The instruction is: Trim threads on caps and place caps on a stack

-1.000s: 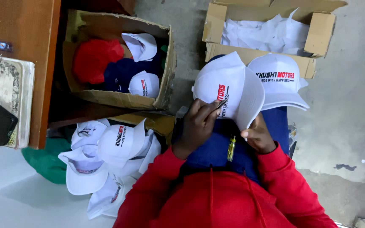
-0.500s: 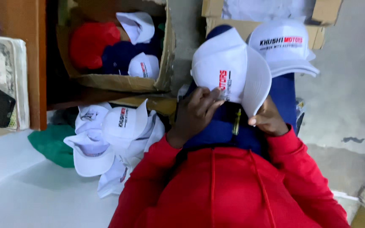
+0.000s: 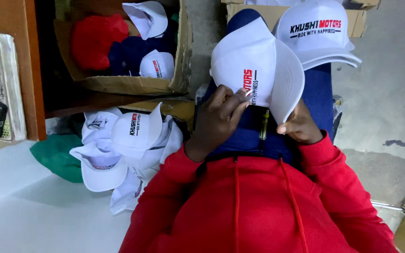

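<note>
Both hands hold a white printed cap [image 3: 258,70] over the lap. The left hand [image 3: 219,117] pinches its front at seven o'clock. The right hand [image 3: 298,126] grips the brim's edge at five o'clock.

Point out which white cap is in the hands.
The white cap over the lap, gripped by left hand and right hand; other caps lie untouched.

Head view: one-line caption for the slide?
Left hand and right hand hold a white printed cap over the lap; more white caps heaped beside a cardboard box.
</note>
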